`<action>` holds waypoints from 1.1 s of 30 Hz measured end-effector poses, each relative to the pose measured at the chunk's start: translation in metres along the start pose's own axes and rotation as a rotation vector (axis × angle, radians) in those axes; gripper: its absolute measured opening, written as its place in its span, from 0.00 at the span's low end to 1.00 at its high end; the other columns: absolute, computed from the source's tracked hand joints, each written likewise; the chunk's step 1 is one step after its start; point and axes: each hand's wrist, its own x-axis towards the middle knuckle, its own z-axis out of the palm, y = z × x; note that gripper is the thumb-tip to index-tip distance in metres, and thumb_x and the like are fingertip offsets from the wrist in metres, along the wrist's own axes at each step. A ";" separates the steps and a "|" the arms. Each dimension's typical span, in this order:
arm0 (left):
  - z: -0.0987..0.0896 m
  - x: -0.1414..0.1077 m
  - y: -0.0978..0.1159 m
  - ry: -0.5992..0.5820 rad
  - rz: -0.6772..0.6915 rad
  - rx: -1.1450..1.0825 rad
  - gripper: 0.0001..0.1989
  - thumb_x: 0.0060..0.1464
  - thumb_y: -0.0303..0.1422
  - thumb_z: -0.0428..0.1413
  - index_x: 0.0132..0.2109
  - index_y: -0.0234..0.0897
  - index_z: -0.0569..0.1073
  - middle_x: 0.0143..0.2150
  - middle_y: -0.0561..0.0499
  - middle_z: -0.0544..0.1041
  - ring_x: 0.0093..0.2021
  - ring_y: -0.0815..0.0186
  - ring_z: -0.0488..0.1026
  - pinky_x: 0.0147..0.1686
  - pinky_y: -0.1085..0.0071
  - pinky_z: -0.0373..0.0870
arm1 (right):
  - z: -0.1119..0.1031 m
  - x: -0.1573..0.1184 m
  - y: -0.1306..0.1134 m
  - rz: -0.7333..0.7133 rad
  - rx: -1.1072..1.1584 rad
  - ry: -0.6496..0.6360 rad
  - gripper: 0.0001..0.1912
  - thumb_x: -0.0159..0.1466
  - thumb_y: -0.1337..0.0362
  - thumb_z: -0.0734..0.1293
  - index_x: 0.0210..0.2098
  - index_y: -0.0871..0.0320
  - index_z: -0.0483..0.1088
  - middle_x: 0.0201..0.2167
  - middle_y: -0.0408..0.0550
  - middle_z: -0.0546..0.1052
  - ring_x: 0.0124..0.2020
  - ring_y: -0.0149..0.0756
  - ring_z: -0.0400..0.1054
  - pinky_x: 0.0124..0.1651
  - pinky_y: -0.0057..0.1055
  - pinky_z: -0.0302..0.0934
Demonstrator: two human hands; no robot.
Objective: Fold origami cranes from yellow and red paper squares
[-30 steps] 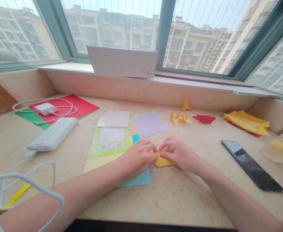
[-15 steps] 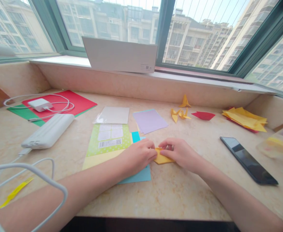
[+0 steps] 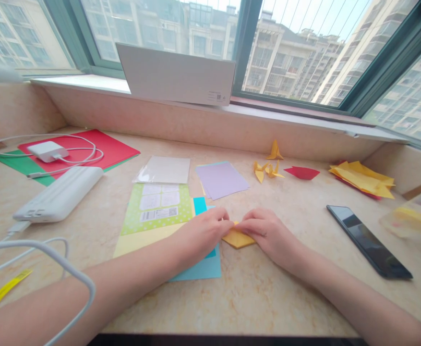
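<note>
A small folded piece of yellow paper (image 3: 238, 240) lies on the table between my two hands. My left hand (image 3: 210, 229) is closed on its left upper edge, fingertips pressed together. From the other side my right hand (image 3: 268, 228) pinches the paper's right upper part, thumb and fingers closed. The fingertips of both hands nearly meet at the top of the paper and hide part of it. Beneath my left hand and wrist lie a light blue sheet (image 3: 199, 273) and a pale yellow sheet (image 3: 134, 241).
Beyond my hands are purple paper (image 3: 222, 180), folded yellow figures (image 3: 275, 151) and a red paper shape (image 3: 302, 173). A phone (image 3: 368, 242) and yellow sheets (image 3: 363, 179) lie right. A power bank (image 3: 59, 194) and looping white cable (image 3: 84, 278) are left.
My right hand's fingers have closed in toward my left hand at the paper's top edge. The folded paper has shifted slightly left and now points toward me. The view has moved a little.
</note>
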 end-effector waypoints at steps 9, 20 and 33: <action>0.000 -0.002 -0.001 0.013 -0.001 -0.008 0.14 0.66 0.26 0.47 0.46 0.40 0.77 0.42 0.48 0.72 0.40 0.64 0.70 0.42 0.69 0.68 | 0.007 -0.007 -0.002 0.081 -0.013 0.076 0.08 0.66 0.67 0.67 0.41 0.50 0.79 0.37 0.46 0.79 0.39 0.40 0.73 0.45 0.40 0.65; -0.005 0.000 0.002 -0.014 0.000 0.026 0.13 0.67 0.27 0.47 0.44 0.37 0.77 0.41 0.48 0.72 0.40 0.64 0.71 0.41 0.69 0.69 | 0.008 -0.009 -0.006 0.074 -0.118 0.060 0.08 0.66 0.69 0.67 0.43 0.53 0.76 0.40 0.48 0.79 0.42 0.43 0.72 0.47 0.44 0.61; -0.003 0.000 0.002 0.068 -0.013 -0.005 0.13 0.67 0.29 0.48 0.41 0.35 0.78 0.41 0.48 0.71 0.37 0.66 0.72 0.40 0.69 0.70 | 0.007 -0.011 -0.005 -0.033 -0.184 0.104 0.08 0.67 0.68 0.68 0.42 0.51 0.79 0.37 0.47 0.77 0.39 0.40 0.69 0.44 0.40 0.58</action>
